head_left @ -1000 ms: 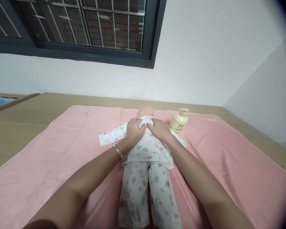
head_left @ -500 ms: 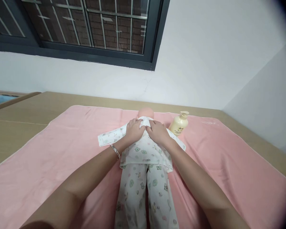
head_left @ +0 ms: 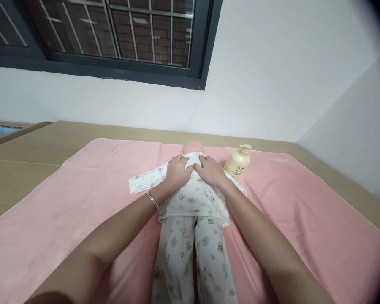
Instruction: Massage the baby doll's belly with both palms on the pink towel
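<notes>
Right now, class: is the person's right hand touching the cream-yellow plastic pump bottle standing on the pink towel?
Apart. The head view shows the right hand resting on the doll's printed white top, with pink towel visible between it and the bottle.

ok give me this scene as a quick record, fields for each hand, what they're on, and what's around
left hand: resting on the doll's upper chest, fingers gripping the top's collar
right hand: on the chest beside the left hand, also at the collar
doll: lying on its back, head toward the wall, dressed in a printed top and matching trousers
bracelet: on the left wrist
bottle: cream pump bottle, upright, just right of the doll's shoulder
towel: pink, spread under the doll
surface: tan, under the towel
</notes>
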Available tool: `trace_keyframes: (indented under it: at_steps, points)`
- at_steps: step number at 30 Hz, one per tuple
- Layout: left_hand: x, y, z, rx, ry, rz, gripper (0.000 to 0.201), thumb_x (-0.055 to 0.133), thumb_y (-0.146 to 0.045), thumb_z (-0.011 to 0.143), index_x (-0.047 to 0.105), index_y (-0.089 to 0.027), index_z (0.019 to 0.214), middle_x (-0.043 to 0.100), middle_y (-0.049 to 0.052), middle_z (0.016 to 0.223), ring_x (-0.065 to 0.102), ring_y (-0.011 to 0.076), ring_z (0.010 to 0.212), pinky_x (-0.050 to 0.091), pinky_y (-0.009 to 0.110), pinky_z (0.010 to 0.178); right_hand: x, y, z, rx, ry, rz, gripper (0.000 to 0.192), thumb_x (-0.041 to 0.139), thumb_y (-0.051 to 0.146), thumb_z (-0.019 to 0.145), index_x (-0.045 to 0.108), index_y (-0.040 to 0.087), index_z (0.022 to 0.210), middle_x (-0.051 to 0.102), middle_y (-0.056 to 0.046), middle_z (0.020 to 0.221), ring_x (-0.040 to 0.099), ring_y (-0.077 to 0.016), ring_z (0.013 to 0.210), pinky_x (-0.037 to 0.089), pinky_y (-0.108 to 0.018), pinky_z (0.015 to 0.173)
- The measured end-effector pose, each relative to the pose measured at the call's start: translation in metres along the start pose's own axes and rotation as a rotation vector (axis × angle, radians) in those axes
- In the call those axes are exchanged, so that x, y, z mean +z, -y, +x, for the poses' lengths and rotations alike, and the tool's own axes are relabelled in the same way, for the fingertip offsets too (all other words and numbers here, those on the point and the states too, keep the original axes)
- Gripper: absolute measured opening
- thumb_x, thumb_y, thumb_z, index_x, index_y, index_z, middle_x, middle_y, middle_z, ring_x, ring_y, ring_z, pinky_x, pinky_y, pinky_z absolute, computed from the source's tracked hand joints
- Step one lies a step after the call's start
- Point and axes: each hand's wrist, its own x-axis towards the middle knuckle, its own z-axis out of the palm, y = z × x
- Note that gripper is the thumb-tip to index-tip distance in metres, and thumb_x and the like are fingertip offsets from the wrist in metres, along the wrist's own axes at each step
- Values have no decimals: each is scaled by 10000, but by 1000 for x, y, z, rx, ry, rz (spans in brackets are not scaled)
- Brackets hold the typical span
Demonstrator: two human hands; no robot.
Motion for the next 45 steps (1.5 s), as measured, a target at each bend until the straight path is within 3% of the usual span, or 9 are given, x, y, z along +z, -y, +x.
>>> trace_keyframes:
  at_steps: [6,13,18,22,27,45]
  points:
    - [0,-1,-1,18,-21,3,322,449,-296,878,666,-193,1092,629,91,1097,538,256,1103,408,386,986,3,3,-3,-3,-44,6,463,327,468,945,528,173,1241,568,-145,1209,504,-313,1133,390,-408,910]
    - [-3,0,6,-39,106,24,402,410,-343,890,591,-229,1231,577,99,1168,501,282,1145,393,414,983,3,4,-4,-22,-78,-18,414,351,431,956,598,165,1155,604,-136,1145,538,-280,1065,389,-363,886]
    - [-3,0,6,-61,129,38,484,395,-324,880,511,-203,1334,563,123,1191,498,299,1148,390,428,981,5,12,-11,-85,-145,-108,344,342,312,964,603,156,1123,617,-133,1132,531,-269,1058,377,-352,898]
    - [0,1,6,-66,99,21,465,410,-325,882,536,-221,1318,566,109,1191,492,286,1161,380,415,1002,9,12,-10,-109,-177,-135,356,329,294,964,573,156,1183,607,-127,1157,520,-285,1065,379,-370,902]
    - [3,3,5,-45,76,1,368,441,-343,887,625,-232,1187,582,89,1156,499,271,1142,377,414,1013,11,2,-1,-53,-119,-58,400,306,400,977,571,171,1171,580,-130,1163,522,-278,1069,390,-364,892]
    - [9,8,2,-6,-41,-156,333,487,-286,869,642,-204,1152,646,74,1134,547,257,1107,399,417,998,16,2,-6,-38,-214,29,399,340,398,975,595,149,1154,625,-130,1121,544,-254,1063,361,-331,905]
